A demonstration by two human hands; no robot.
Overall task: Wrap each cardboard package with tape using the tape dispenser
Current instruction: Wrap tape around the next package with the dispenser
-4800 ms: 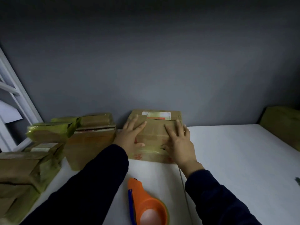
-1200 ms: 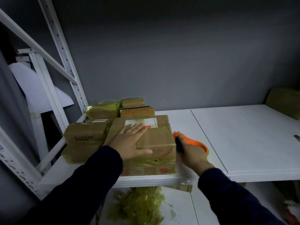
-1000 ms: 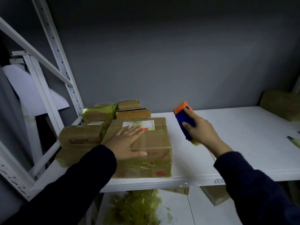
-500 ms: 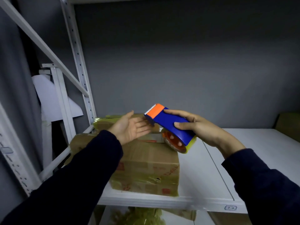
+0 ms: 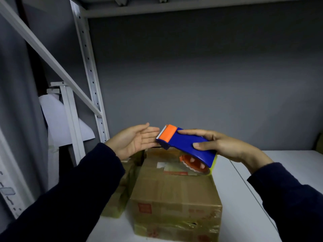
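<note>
A blue and orange tape dispenser [image 5: 185,144] with a serrated blade is held in the air above a cardboard package [image 5: 174,194]. My right hand [image 5: 223,145] grips the dispenser's blue body, thumb on its side and fingers over the top. My left hand [image 5: 134,139] is raised palm up, fingers straight, their tips right by the orange blade end. The package lies on the white shelf [image 5: 244,180], a white label on top and yellowish tape around its lower front.
More taped cardboard packages [image 5: 122,186] lie left of the main one, partly hidden by my left arm. A white perforated upright [image 5: 89,70] and diagonal brace stand at left. Another shelf board runs overhead. A brown box edge shows at far right.
My right hand picked the dispenser up off the shelf and lifted it over the package. My left hand left the package top and rose, palm up, to the blade end.
</note>
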